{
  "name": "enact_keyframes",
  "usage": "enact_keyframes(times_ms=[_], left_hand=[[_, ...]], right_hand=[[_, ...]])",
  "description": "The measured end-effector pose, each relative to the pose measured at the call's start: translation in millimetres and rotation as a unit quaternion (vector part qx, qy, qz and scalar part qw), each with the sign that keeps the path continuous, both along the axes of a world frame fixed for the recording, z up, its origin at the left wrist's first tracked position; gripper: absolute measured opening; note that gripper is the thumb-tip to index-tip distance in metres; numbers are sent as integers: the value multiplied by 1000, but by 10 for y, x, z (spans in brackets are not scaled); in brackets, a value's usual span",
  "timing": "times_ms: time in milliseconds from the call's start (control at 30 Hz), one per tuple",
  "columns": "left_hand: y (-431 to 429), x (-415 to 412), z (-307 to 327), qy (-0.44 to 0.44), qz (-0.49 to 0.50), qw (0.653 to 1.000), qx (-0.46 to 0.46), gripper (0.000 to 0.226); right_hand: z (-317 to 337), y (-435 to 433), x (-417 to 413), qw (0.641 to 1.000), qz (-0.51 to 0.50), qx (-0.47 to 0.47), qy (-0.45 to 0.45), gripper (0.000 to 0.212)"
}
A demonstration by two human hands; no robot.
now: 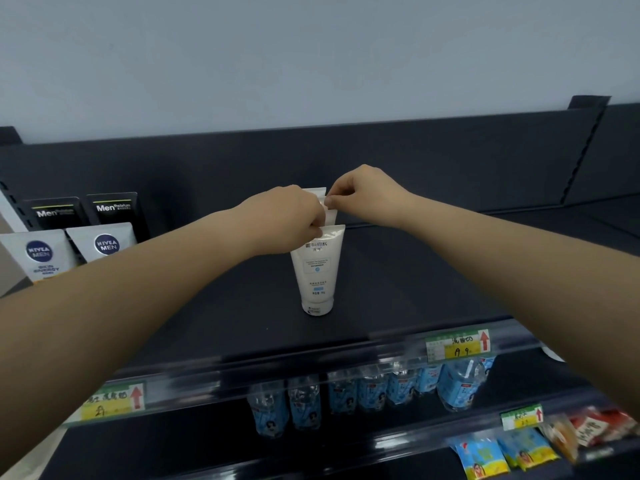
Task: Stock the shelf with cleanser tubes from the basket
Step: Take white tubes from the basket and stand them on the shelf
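With the left hand [294,216] and right hand [356,194] both pinching crimped tops in the row of white cleanser tubes [317,271] standing on their caps on the shelf [398,282], a small sideways push could topple the whole row.

Head cam, looking down, close to shelf [398,271].

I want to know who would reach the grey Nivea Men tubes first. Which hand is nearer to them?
Left. The left hand pinches the top of the front white cleanser tube, to the right of the Nivea Men tubes; the right hand is farther right still, at the tubes behind.
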State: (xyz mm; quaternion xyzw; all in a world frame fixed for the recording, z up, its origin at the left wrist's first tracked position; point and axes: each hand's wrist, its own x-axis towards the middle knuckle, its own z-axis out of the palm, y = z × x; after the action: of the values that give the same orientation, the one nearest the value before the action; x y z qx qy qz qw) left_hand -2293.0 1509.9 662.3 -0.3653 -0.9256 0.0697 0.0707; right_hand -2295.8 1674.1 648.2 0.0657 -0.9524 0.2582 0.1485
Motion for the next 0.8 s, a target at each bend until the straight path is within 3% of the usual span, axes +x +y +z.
enact_keyframes(times_ms=[333, 533, 800], left_hand=[[-93, 86, 33, -4, 16, 999, 46, 30], [-192, 218, 44, 52, 53, 994, 80, 36], [-332, 618, -153, 139, 82, 983, 84, 33]], right_hand=[[51, 17, 168, 1000, -6, -5, 22, 21], [42, 12, 377, 999, 10, 14, 31, 23], [-24, -56, 731, 994, 9, 98, 42, 44]])
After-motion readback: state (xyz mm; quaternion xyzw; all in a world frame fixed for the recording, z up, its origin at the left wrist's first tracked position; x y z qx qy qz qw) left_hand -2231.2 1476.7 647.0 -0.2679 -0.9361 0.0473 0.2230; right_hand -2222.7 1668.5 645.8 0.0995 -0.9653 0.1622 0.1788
